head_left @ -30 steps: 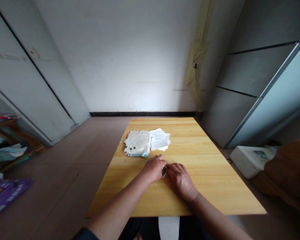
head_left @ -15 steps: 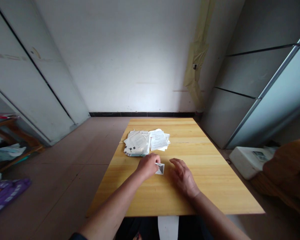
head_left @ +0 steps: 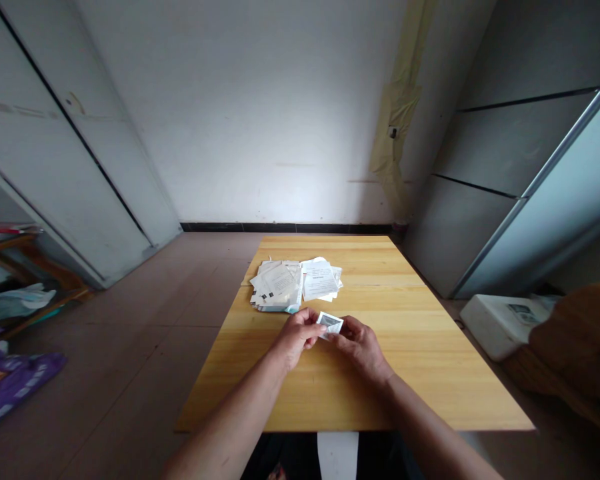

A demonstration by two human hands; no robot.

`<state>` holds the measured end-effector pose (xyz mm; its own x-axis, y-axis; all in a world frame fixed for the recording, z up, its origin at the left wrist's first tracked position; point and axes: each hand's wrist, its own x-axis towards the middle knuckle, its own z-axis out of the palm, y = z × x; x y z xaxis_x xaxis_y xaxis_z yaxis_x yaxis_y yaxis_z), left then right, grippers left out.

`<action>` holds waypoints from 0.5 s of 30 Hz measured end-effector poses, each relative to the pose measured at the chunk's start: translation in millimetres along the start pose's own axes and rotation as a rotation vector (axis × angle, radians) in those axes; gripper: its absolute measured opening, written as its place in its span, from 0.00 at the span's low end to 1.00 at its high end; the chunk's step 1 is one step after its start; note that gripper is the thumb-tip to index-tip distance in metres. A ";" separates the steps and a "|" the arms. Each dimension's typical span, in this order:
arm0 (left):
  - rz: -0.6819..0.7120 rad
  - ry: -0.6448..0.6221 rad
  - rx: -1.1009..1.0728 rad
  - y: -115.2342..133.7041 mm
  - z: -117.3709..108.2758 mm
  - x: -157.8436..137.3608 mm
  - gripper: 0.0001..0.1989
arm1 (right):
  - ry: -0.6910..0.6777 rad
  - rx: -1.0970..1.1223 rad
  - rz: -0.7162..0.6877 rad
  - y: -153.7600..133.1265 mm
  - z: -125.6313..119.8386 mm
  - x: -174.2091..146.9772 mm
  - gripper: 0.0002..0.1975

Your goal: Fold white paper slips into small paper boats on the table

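Observation:
Between my two hands is a small white-edged piece of paper (head_left: 332, 322) with a dark grey print, above the middle of the table. My left hand (head_left: 301, 333) pinches its left edge between thumb and fingers. On the other side, the thumb and fingers of my right hand (head_left: 357, 340) close on its right edge. Beyond my left hand lies a messy stack of papers (head_left: 277, 287), with a bluish piece at its near edge. Beside that stack, to the right, rests a smaller pile of white printed sheets (head_left: 320, 280).
The wooden table (head_left: 405, 400) stands before a white wall (head_left: 280, 133). Grey cabinet panels (head_left: 500, 153) and a white box (head_left: 495, 327) are to the right. On the left are a low wooden shelf (head_left: 35, 267) and a purple bag (head_left: 25, 387) on the floor.
My right hand has moved left and closed on the paper's right edge. The paper has been raised and turned, still in my left hand. Both paper piles stay put.

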<state>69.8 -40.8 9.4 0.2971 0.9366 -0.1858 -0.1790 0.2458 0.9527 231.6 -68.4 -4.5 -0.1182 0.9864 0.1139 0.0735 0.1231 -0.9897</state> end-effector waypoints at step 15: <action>0.799 0.073 1.216 -14.6 -4.8 -10.9 0.11 | 0.043 -1.266 -0.791 -3.4 -13.5 -6.4 0.09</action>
<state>64.7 -53.4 -3.7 0.4468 0.7388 0.5045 0.6293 -0.6604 0.4097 245.5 -73.6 -0.7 -0.5099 0.6206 0.5957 0.7967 0.6019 0.0549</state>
